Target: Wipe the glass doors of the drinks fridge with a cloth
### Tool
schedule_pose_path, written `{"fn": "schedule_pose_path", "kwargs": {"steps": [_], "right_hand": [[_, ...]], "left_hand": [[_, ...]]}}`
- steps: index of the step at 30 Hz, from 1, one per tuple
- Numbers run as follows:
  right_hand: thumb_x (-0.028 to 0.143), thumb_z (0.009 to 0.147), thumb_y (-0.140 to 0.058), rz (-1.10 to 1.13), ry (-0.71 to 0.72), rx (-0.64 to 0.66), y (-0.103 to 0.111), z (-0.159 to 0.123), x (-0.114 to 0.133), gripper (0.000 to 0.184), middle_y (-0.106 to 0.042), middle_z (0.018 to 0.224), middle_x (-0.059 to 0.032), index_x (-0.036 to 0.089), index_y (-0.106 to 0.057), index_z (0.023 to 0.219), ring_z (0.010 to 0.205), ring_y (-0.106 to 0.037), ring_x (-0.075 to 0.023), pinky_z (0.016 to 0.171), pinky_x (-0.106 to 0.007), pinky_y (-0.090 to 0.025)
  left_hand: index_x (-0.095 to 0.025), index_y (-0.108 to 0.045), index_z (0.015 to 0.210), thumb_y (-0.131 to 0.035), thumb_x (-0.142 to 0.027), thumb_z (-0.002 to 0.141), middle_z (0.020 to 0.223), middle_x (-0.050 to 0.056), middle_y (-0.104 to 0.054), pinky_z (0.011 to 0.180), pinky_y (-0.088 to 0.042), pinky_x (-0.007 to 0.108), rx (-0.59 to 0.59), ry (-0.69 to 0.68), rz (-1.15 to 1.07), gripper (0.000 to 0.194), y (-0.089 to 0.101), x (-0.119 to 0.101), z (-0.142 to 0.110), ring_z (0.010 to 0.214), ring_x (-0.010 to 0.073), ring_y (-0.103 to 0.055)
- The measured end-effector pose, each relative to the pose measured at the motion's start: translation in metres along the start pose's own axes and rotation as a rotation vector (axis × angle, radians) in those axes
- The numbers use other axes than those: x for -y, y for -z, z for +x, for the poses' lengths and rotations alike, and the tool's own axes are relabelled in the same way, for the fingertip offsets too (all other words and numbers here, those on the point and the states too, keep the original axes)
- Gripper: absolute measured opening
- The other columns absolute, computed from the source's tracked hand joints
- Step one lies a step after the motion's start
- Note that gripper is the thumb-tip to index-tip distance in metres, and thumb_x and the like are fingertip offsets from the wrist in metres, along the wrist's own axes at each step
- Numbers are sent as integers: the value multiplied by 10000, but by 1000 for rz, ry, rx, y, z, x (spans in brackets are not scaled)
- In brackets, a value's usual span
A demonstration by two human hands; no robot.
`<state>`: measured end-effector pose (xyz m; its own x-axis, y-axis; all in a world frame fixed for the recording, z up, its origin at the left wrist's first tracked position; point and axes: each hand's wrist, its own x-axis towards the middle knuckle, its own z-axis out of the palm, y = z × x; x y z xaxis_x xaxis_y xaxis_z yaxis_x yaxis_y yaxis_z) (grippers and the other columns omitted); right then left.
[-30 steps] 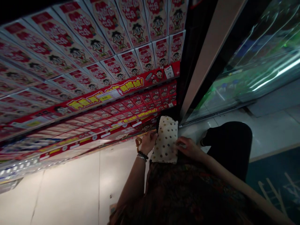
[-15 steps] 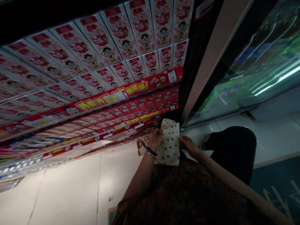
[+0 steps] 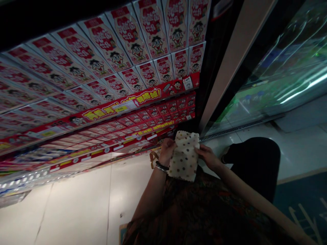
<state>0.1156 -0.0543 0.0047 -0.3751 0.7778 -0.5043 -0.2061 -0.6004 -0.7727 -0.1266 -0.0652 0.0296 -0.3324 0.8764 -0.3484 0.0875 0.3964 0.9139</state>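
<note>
A cream polka-dot cloth (image 3: 184, 158) with zigzag-cut edges hangs in front of my body, fairly flat and slightly creased. My left hand (image 3: 167, 150) is closed on its left edge, a dark beaded bracelet at the wrist. On the opposite side, my right hand (image 3: 206, 156) pinches the right edge, thumb lying over the dotted face. Fingertips behind the cloth are hidden. Beside my left wrist shows a brown strap loop (image 3: 153, 159); what it belongs to cannot be made out.
Shelves of red-and-white drink cartons (image 3: 138, 51) rise at left and ahead, with red price strips (image 3: 122, 109) along their edges. A pale post (image 3: 230, 68) and a glass-fronted cooler (image 3: 288, 75) stand to the right. Pale floor tiles (image 3: 84, 204) lie below.
The cloth's upper part has spread wider to the right. My right hand has risen slightly, its thumb now over the cloth's edge. My left hand has shifted slightly left.
</note>
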Motion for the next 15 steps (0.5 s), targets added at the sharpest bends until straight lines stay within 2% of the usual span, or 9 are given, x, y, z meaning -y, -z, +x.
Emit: {"fn": "schedule_pose_path", "kwargs": {"steps": [2,5,6,8,9,11,13,15], "right_hand": [[571,811,-899,-29,111,3,2,-10,25,505,-801,1124,-62,192,-773,1119,1047,-715,-250,956,-367,-593],[502,931,-831,-96,316,16,7,-27,65,395,-772,1274,-53,234,-762,1212,1202,-697,-244,1056,-365,-574],[492,950,-816,-125,374,-4,9,-33,76,369,-768,1284,-51,243,-750,1214,1205,-701,-241,1047,-364,-584],[499,949,-817,-185,455,-110,13,-44,92,348,-784,1156,-47,241,-714,1158,1064,-730,-221,931,-340,-617],[506,945,-821,-210,487,-175,15,-48,97,369,-783,1072,-41,241,-684,1161,966,-733,-206,860,-324,-621],[503,944,-826,-223,531,-262,21,-56,102,519,-776,1005,-31,258,-594,1339,853,-725,-191,786,-312,-617],[483,947,-831,-229,549,-267,29,-63,102,752,-783,1083,-46,286,-444,1561,905,-743,-202,829,-333,-628],[473,924,-857,-302,547,-243,40,-69,98,793,-768,1212,-69,293,-470,1592,1048,-746,-225,930,-359,-627]], "left_hand": [[-212,-575,1094,-697,-371,909,932,10,-616,786,-485,243,36,-114,-103,273,1,-27,-11,853,147,-589],[-238,-637,1180,-687,-446,964,1045,26,-660,846,-502,240,91,-261,-187,304,-2,-65,-26,942,151,-616],[-235,-672,1189,-691,-455,981,1083,38,-681,873,-512,245,120,-295,-193,304,-5,-75,-30,985,159,-632],[-222,-718,1211,-717,-465,987,1161,65,-717,936,-542,270,196,-346,-183,331,-13,-88,-34,1070,190,-668],[-218,-719,1242,-738,-458,976,1214,78,-724,977,-559,292,238,-368,-170,358,-18,-92,-36,1118,211,-681],[-225,-694,1320,-770,-397,944,1297,91,-711,1058,-570,340,289,-423,-97,421,-29,-95,-38,1200,242,-683],[-235,-678,1357,-757,-282,920,1319,89,-689,1123,-540,371,276,-484,24,446,-39,-94,-40,1250,252,-658],[-239,-697,1326,-703,-183,912,1248,79,-684,1109,-520,371,237,-537,146,418,-48,-93,-43,1212,243,-644]]}}
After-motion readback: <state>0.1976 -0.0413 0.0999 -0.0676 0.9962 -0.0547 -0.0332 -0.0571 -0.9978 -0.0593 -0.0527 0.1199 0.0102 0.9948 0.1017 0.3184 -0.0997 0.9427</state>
